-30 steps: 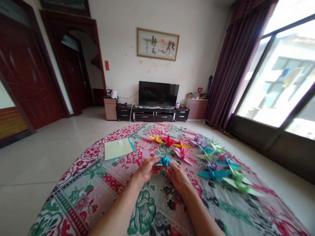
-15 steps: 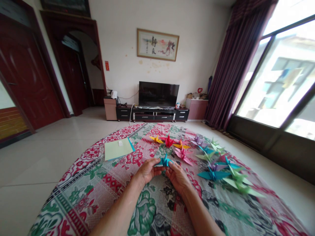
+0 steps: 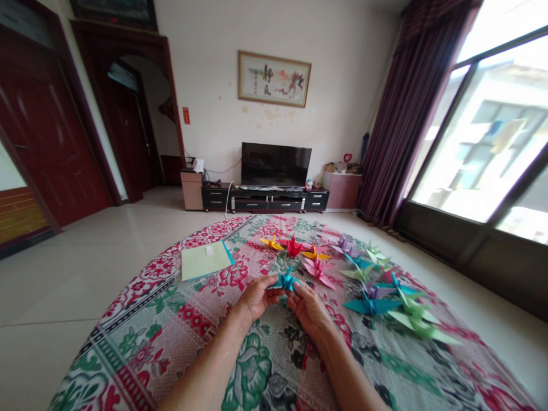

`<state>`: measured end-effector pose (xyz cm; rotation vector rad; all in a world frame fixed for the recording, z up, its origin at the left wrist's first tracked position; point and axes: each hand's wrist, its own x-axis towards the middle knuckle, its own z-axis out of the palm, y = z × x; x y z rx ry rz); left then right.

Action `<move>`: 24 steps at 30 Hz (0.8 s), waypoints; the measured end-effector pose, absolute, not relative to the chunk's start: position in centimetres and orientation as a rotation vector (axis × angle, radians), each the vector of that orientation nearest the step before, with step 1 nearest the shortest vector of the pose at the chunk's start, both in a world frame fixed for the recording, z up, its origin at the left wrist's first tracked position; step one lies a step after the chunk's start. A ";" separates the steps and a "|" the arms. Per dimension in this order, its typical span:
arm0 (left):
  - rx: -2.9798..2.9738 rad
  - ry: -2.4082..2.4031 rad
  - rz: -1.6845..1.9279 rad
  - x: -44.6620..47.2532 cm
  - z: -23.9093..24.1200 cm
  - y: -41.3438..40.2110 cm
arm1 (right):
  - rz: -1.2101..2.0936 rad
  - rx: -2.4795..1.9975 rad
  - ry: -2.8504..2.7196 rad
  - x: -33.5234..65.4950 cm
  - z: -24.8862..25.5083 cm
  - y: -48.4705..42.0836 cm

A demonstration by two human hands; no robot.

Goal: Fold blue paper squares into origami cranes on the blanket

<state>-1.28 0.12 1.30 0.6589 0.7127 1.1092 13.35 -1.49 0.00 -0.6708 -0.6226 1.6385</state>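
Observation:
A blue paper crane (image 3: 287,281) is held between my two hands above the patterned tablecloth (image 3: 205,348). My left hand (image 3: 258,298) pinches its left wing between thumb and fingers. On the other side, my right hand (image 3: 309,305) grips the right wing the same way. The crane's neck or tail points upward between the hands. Just beyond lies a pink paper crane (image 3: 319,273), with a red crane (image 3: 294,246) and two yellow ones, such as the left yellow crane (image 3: 272,244), farther back.
Several blue, green and purple cranes spread over the right of the table, among them a large blue crane (image 3: 372,305) and a light green crane (image 3: 422,325). At the left lies a stack of coloured paper (image 3: 205,261). A television (image 3: 276,165) stands beyond on a low cabinet.
Both hands stay in place on the crane. Its upright point has tilted very slightly; nothing else has visibly moved.

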 end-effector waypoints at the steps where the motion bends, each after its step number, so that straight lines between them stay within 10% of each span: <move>1: 0.657 0.714 1.110 -1.3 1.3 0.1 | 1.641 -0.668 -0.622 13.4 0.0 -1.5; 24: 0.637 0.737 1.123 -1.4 1.6 0.0 | 1.665 -0.681 -0.613 13.6 0.5 -1.8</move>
